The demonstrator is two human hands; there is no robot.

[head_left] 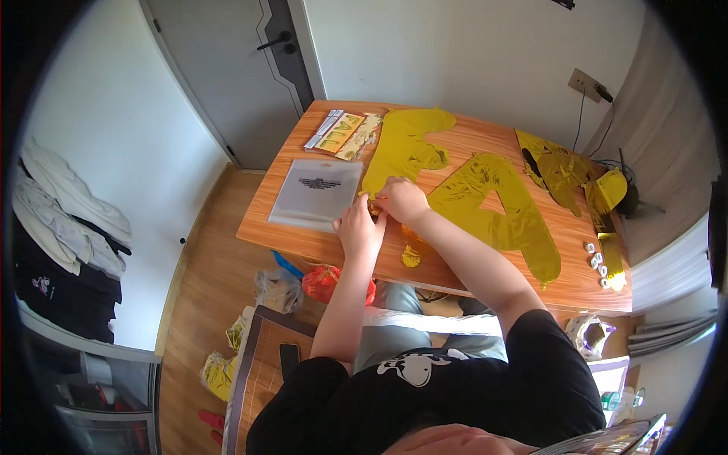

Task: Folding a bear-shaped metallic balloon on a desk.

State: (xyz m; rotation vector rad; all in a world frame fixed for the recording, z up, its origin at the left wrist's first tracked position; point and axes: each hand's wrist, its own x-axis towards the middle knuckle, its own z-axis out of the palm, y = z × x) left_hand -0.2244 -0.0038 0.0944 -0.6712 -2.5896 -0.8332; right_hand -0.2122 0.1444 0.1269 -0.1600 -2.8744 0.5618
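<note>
As the left hand (pixel 359 226) and right hand (pixel 403 199) meet over the table (pixel 478 135), crinkled gold foil (pixel 374 206) sits between their fingertips.
Seen from overhead, both pinches look nearly closed on it, though I can't tell how firmly; a foil tail (pixel 410 256) lies to the right, nearer the right arm, long axis toward the table's front, any join hidden. I count two large flat gold balloons (pixel 497 227), one clear sleeve (pixel 315 201), about five white rolls (pixel 594 259).
</note>
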